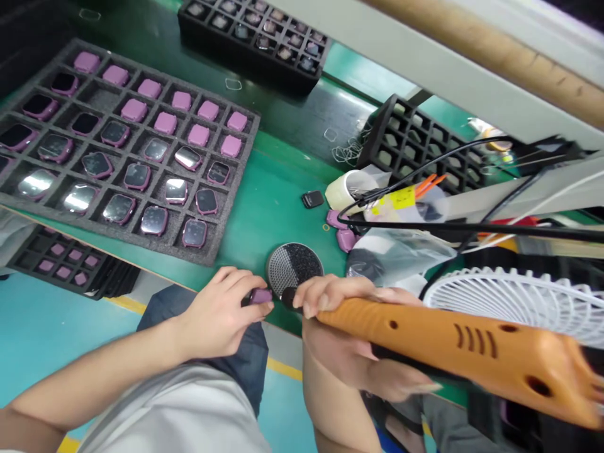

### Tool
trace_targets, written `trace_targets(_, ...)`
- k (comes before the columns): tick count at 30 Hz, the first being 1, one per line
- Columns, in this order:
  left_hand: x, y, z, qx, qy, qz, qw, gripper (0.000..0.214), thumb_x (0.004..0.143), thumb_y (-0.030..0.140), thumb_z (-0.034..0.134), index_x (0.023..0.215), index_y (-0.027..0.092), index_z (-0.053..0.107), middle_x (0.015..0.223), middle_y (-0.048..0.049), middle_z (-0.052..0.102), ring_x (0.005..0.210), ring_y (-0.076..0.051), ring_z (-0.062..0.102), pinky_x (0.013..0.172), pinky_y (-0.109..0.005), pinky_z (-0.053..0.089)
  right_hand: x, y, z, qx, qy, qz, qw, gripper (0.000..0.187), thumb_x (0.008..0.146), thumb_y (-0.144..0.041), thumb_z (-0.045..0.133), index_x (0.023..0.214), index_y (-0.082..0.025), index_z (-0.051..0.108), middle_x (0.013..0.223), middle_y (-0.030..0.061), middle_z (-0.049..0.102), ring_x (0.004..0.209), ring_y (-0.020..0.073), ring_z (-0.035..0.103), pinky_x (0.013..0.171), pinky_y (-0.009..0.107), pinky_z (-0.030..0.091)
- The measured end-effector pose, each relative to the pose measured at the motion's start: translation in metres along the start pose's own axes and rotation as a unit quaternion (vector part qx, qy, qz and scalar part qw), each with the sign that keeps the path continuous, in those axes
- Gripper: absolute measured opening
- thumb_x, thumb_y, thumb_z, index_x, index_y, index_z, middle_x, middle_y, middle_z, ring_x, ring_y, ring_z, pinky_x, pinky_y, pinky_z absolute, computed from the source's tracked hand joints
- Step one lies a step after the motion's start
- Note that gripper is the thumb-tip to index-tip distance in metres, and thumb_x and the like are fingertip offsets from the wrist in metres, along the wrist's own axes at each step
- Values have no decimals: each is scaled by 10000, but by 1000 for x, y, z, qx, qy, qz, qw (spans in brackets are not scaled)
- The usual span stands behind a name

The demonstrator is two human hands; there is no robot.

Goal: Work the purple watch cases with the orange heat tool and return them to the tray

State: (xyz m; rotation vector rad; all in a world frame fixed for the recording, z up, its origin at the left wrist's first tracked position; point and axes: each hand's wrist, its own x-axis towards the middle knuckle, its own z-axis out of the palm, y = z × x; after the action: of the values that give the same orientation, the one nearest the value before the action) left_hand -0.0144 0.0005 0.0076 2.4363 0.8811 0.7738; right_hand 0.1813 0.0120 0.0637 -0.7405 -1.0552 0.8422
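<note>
Near the table's front edge, my left hand (pixel 221 308) is closed on a small purple watch case (pixel 260 296), gripped between thumb and fingers. My right hand (pixel 333 296) wraps round an orange power screwdriver (pixel 425 340), whose dark tip (pixel 287 296) points left toward the watch case. Whether the tip touches the case I cannot tell. Just beyond both hands sits a round dish (pixel 287 261), half perforated grey, half covered in small dark pieces. At left, a grey foam tray (pixel 207 248) holds rows of purple watches, some screen up, others showing plain purple faces.
Right of the dish lie a black watch part (pixel 312 199), purple cases (pixel 346 240), a whitish cup (pixel 340 192) and a plastic bag (pixel 401 251). A white fan guard (pixel 509 296) stands at right. Black cables (pixel 472 225) cross there. More compartment trays (pixel 302 82) stand behind.
</note>
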Motion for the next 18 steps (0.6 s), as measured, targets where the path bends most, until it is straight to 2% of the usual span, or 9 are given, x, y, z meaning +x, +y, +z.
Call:
trace_targets(2, -1, -1, -6, -16, -13, -5, 1000, 399, 971, 81, 654, 1317, 233, 781, 1427, -170, 652, 1295, -335, 606, 1060, -548, 551, 5, -7, -5, -19, 33, -21, 999, 474, 972, -723, 615, 1225, -335, 713, 823, -35, 689, 567, 169, 610, 491, 354, 548)
trace_targets(4, 0, 0, -9, -31, -26, -16, 999, 384, 988, 80, 643, 1314, 230, 778, 1439, -173, 632, 1328, -336, 593, 1090, -557, 557, 10, -12, -11, -34, 74, -33, 996, 440, 950, -668, 673, 1252, -349, 697, 849, -40, 701, 562, 172, 627, 481, 366, 568)
trace_targets(8, 2, 4, -4, -14, 0, -34, 999, 204, 1034, 242, 735, 1227, 203, 786, 1335, -172, 645, 1254, -338, 611, 1046, -559, 584, 20, -10, -20, -43, 123, -42, 991, 406, 949, -544, 670, 1308, -354, 670, 848, -47, 704, 535, 166, 625, 447, 355, 567)
trace_targets(11, 3, 5, 0, -13, 29, -37, 999, 173, 1032, 188, 716, 1183, 211, 797, 1321, -161, 665, 1219, -317, 626, 1014, -533, 587, 23, 0, -21, -29, 127, -54, 990, 358, 940, -530, 651, 1247, -350, 690, 786, -52, 662, 475, 147, 551, 409, 319, 500)
trace_targets(15, 1, 2, -5, -49, 7, -16, 999, 380, 982, 33, 583, 1251, 219, 775, 1414, -144, 706, 1263, -304, 638, 1044, -533, 581, 22, 8, -19, -25, 115, -51, 992, 400, 923, -626, 673, 1232, -372, 672, 772, -58, 651, 468, 147, 532, 421, 319, 493)
trace_targets(18, 0, 0, -6, -52, 5, -19, 998, 359, 1004, 56, 590, 1297, 199, 739, 1467, -159, 688, 1311, -313, 631, 1079, -544, 580, 21, 9, -18, -34, 110, -41, 992, 434, 931, -670, 659, 1240, -366, 639, 785, -60, 662, 473, 145, 539, 437, 316, 503)
